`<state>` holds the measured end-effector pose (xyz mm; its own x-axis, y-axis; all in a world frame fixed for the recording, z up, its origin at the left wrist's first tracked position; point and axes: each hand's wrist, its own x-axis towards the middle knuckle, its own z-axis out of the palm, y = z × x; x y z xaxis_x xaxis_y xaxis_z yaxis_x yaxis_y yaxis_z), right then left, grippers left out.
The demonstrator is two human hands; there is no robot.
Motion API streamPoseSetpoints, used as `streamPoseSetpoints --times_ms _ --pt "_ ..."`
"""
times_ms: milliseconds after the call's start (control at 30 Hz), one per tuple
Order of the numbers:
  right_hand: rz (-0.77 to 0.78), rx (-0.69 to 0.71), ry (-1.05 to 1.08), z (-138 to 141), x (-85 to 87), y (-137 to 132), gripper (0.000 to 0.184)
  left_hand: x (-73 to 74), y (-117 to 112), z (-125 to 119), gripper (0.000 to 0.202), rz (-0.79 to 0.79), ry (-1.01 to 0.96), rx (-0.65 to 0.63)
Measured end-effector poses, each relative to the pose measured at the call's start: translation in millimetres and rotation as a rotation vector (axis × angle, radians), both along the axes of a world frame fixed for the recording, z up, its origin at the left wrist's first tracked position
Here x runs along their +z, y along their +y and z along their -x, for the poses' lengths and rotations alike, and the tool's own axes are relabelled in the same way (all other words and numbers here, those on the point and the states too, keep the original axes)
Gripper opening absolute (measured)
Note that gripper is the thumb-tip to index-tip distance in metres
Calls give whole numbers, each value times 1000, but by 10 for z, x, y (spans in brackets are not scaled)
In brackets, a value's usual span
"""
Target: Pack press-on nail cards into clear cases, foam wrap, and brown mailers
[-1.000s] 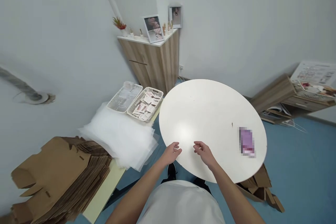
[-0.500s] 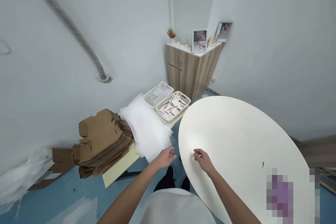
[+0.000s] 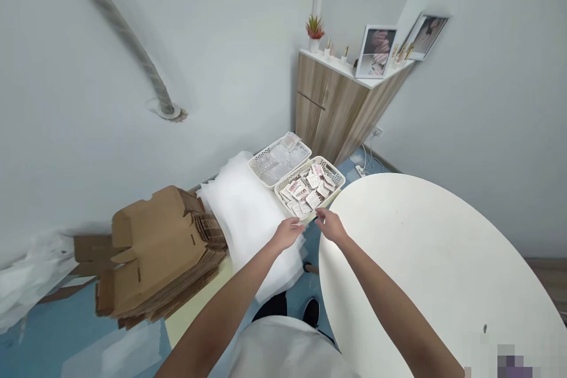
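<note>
In the head view my left hand [image 3: 287, 233] reaches forward over the edge of a pile of thin white sheets [image 3: 248, 207]. It is open, holding nothing, with its fingers stretched toward the near side of a white plastic basket [image 3: 340, 182]. My right hand [image 3: 331, 225] is also open, beside the basket's near corner and above the edge of the round white table [image 3: 420, 236]. Whether any fingertip touches the basket I cannot tell. Several small printed packets [image 3: 301, 194] lie loose inside it. A second basket [image 3: 260, 159], just behind, holds transparent plastic pieces.
Flattened cardboard boxes [image 3: 163, 248] are stacked at the left on a pale yellow tabletop [image 3: 195, 295]. A wood-grain cabinet [image 3: 332, 106] stands in the corner with frames and a small plant. Cables and a power strip [image 3: 361, 171] lie on the blue floor.
Both hands have moved forward, from the gap between the tables to the near side of the packet basket. The view has shifted closer to the baskets and cabinet.
</note>
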<state>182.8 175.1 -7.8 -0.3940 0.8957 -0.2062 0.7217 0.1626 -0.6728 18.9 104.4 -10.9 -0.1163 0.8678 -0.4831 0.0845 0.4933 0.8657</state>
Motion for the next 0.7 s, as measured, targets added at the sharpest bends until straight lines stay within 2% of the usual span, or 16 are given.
streamPoseSetpoints --times_ms 167,300,400,500,700 --pt "-84 18 -255 380 -186 470 39 -225 598 89 52 100 -97 59" --pt "-103 72 -425 616 -303 666 37 -449 900 103 46 115 -113 55" --pt "-106 97 -520 745 -376 747 34 -582 995 82 46 121 -100 47" --pt "-70 57 -603 801 -472 791 36 -669 1018 56 45 119 -152 52" --pt "-85 -33 -579 786 -601 765 35 -730 1002 1 49 51 -253 127"
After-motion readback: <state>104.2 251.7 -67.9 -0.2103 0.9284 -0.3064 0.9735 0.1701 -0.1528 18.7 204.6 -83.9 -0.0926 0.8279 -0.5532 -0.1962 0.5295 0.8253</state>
